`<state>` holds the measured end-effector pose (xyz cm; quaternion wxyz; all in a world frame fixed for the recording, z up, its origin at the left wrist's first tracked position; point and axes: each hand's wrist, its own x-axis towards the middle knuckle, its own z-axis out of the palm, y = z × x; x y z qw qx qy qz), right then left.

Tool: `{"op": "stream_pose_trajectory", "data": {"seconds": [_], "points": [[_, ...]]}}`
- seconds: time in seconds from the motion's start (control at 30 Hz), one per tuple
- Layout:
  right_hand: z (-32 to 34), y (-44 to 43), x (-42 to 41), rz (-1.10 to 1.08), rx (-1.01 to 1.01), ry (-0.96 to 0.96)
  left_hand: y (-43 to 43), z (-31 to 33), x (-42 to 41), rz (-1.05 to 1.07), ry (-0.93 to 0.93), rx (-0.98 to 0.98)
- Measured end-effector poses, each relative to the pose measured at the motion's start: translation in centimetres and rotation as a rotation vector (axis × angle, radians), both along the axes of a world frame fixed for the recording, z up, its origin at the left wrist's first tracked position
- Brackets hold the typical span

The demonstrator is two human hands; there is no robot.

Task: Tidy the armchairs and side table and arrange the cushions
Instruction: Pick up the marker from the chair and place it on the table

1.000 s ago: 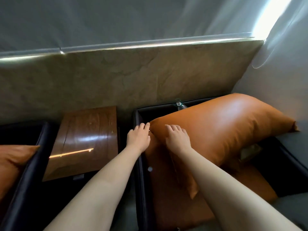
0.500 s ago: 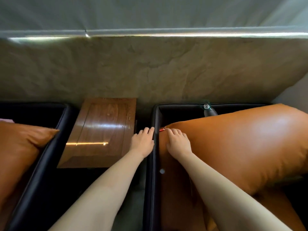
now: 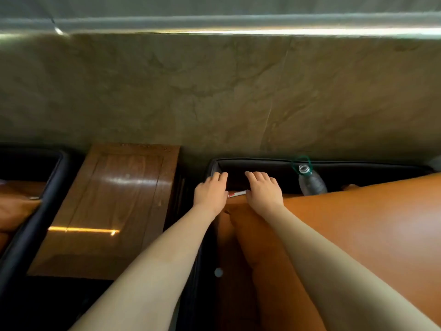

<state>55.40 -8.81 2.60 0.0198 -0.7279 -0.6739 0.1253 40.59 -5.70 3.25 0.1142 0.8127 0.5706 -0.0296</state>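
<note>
Far left: a black armchair (image 3: 31, 232) holds an orange cushion (image 3: 16, 209), only partly in view. Beside it stands a wooden desk (image 3: 114, 206), set against the stone wall. Left hand (image 3: 210, 194): rests on the near back corner of the second armchair (image 3: 262, 163), fingers nearly straight, holding nothing. A small red-and-white item (image 3: 236, 194) lies between the hands, too small to identify. Right hand (image 3: 263, 191): laid on the top edge of the large cushion (image 3: 370, 235), fingers loosely spread, gripping nothing. That cushion lies in the second armchair's seat. A plastic bottle (image 3: 311, 181) stands behind the cushion, against the chair's back.
</note>
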Motion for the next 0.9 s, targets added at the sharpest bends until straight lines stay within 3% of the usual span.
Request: {"op": "stream_pose_trajectory", "data": {"seconds": [0.5, 0.9], "points": [[-15.6, 9.8, 3.4, 0.097, -0.242, 0.081, 6.1, -18.0, 5.7, 0.177, -0.139, -0.179], [-25.0, 13.0, 4.3, -0.016, -0.394, 0.185, 8.6, -30.4, 6.6, 0.22, -0.26, -0.276]]}}
